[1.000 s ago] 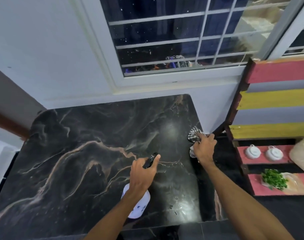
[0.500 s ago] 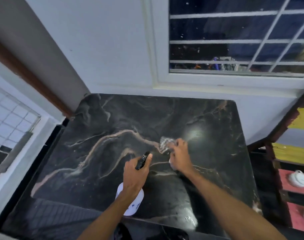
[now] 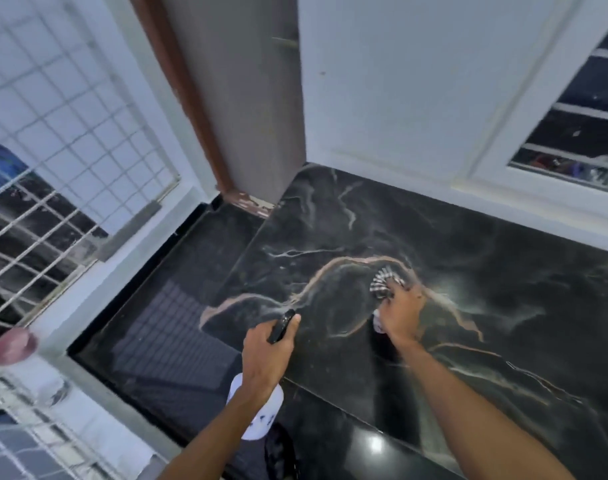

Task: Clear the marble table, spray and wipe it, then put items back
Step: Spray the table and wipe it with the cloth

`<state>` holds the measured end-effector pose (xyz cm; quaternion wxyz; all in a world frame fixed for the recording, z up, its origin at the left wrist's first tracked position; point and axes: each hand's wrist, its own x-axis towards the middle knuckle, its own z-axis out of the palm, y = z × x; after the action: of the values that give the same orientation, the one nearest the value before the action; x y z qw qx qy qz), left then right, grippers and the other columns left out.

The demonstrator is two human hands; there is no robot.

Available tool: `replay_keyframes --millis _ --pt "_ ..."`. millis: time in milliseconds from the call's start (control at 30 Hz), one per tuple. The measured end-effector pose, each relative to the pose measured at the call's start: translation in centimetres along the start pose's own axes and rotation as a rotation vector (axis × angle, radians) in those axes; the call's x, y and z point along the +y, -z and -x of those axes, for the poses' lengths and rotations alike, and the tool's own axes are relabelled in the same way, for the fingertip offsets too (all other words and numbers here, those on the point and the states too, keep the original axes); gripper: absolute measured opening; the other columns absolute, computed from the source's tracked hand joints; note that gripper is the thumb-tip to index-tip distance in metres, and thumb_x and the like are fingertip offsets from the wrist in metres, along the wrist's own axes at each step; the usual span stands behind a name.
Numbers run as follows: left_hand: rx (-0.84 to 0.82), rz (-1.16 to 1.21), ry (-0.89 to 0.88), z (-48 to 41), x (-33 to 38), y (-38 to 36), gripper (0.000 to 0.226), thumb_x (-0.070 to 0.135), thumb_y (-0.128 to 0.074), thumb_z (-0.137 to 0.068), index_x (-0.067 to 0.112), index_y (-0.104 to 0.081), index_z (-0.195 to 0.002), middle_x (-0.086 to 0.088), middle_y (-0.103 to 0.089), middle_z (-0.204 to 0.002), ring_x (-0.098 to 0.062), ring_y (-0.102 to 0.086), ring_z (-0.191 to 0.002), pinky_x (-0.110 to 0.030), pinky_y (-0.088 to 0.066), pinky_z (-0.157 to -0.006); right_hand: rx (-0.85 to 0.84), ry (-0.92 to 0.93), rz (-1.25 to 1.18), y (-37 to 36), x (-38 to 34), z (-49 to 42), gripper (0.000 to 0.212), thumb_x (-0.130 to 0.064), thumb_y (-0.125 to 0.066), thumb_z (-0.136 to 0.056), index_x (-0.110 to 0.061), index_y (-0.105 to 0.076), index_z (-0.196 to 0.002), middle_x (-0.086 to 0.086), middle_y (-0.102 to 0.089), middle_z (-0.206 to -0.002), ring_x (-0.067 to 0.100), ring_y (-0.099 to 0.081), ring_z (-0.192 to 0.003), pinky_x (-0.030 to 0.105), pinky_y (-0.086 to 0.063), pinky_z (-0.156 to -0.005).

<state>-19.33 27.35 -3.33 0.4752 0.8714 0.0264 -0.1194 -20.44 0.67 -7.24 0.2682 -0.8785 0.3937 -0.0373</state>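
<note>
Marble table (image 3: 382, 216) fills the middle and right of the view, black with pale tan veins, pushed into the corner under a white wall and a barred window (image 3: 579, 140); its right end runs out of the picture. On it the right hand (image 3: 401, 310) presses down flat on a striped cloth (image 3: 383, 284), fingers bunched over it, so only a grey-and-white crumple shows past the fingertips and a pale scrap peeks out by the wrist. That forearm reaches in from the lower right, nearly straight.

Held above the near left edge of the slab, the left hand (image 3: 266, 355) is wrapped around the neck of a spray bottle (image 3: 257, 414), thumb lying along the black nozzle, which points away across the marble. Its white body hangs below the wrist, mostly covered by the hand. A few dark blue marks sit on the body, too small and blurred to read as words.

Motion blur softens everything on the left: a white window grille (image 3: 53, 161), a brown door frame (image 3: 188, 98), and a pinkish thing cut off at the edge that I can't identify.
</note>
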Motion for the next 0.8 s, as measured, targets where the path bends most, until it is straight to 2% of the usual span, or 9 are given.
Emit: replay_keyframes --millis 100,233,267,333,400,567,633,733,800 --pt "0.029 0.015 0.031 -1.2 -1.9 2.8 0.066 0.053 -0.075 -0.096 0.022 -0.037 -0.052 0.01 -0.037 -0.042 -0.009 -0.035 -0.045 -0.029 -0.033 -0.053 -0.148 0.386 0.02 -3.8 -5.0 1.9 0.054 -0.001 -0.058 -0.085 -0.025 -0.065 -0.133 0.012 -0.048 -0.123 0.034 -0.047 -0.113 0.04 -0.04 -0.107" --pt "0.098 -0.004 0.072 -3.2 -4.6 6.0 0.064 0.056 -0.073 -0.096 0.023 -0.041 -0.052 0.009 -0.045 -0.046 -0.016 -0.048 -0.052 -0.033 -0.037 -0.055 -0.09 0.164 -0.033 -7.0 -11.3 0.1 0.051 -0.001 -0.056 -0.087 -0.023 -0.065 -0.132 0.017 -0.05 -0.125 0.039 -0.048 -0.118 0.039 -0.034 -0.106" --pt "0.114 0.017 0.082 -3.5 -5.1 6.6 0.06 0.055 -0.074 -0.096 0.021 -0.047 -0.054 0.008 -0.05 -0.051 -0.021 -0.054 -0.058 -0.035 -0.041 -0.058 -0.079 0.194 -0.006 -7.8 -12.7 0.8 0.05 -0.002 -0.057 -0.087 -0.023 -0.065 -0.132 0.017 -0.05 -0.124 0.039 -0.047 -0.118 0.039 -0.035 -0.104" --pt "0.122 0.039 0.078 -3.8 -6.2 7.5 0.061 0.051 -0.075 -0.097 0.011 -0.054 -0.057 0.003 -0.052 -0.05 -0.024 -0.054 -0.055 -0.038 -0.044 -0.057 -0.186 0.485 0.069 -9.8 -15.0 3.6 0.052 -0.001 -0.058 -0.086 -0.027 -0.065 -0.131 0.011 -0.048 -0.122 0.032 -0.046 -0.114 0.038 -0.04 -0.1" --pt "0.117 0.038 0.068 -4.1 -7.5 8.4 0.065 0.048 -0.076 -0.097 0.013 -0.046 -0.051 0.007 -0.044 -0.042 -0.015 -0.041 -0.045 -0.033 -0.037 -0.052 -0.329 0.718 0.051 -11.3 -16.5 4.1 0.052 0.001 -0.057 -0.089 -0.026 -0.064 -0.133 0.006 -0.045 -0.119 0.026 -0.043 -0.111 0.034 -0.044 -0.099" --pt "0.148 0.063 0.081 -4.8 -11.1 10.8 0.064 0.05 -0.075 -0.098 0.022 -0.041 -0.051 0.01 -0.041 -0.042 -0.009 -0.036 -0.043 -0.019 -0.031 -0.049 -0.156 0.337 0.016 -13.0 -22.1 -0.2 0.046 0.001 -0.055 -0.093 -0.018 -0.064 -0.134 0.014 -0.044 -0.127 0.035 -0.044 -0.121 0.039 -0.042 -0.105" --pt "0.165 0.046 0.079 -4.3 -12.0 11.7 0.064 0.052 -0.074 -0.098 0.022 -0.04 -0.052 0.01 -0.04 -0.042 -0.01 -0.036 -0.043 -0.02 -0.036 -0.048 -0.25 0.523 0.042 -14.7 -23.1 3.1 0.05 -0.002 -0.058 -0.094 -0.026 -0.06 -0.137 0.008 -0.042 -0.131 0.027 -0.04 -0.123 0.034 -0.043 -0.109" --pt "0.201 0.045 0.079 -3.7 -12.6 12.8 0.066 0.049 -0.074 -0.098 0.026 -0.034 -0.051 0.011 -0.039 -0.04 -0.011 -0.035 -0.041 -0.019 -0.036 -0.048 -0.399 0.825 0.066 -15.9 -22.2 8.3 0.052 -0.005 -0.059 -0.091 -0.031 -0.059 -0.137 0.001 -0.042 -0.122 0.018 -0.04 -0.113 0.027 -0.047 -0.096" --pt "0.241 0.053 0.073 -3.5 -13.3 13.3 0.066 0.047 -0.074 -0.099 0.023 -0.035 -0.052 0.01 -0.038 -0.041 -0.011 -0.035 -0.042 -0.02 -0.035 -0.048 -0.362 0.75 0.05 -16.6 -22.3 8.7 0.051 -0.007 -0.059 -0.091 -0.029 -0.06 -0.136 0.0 -0.042 -0.12 0.02 -0.042 -0.112 0.031 -0.052 -0.095"
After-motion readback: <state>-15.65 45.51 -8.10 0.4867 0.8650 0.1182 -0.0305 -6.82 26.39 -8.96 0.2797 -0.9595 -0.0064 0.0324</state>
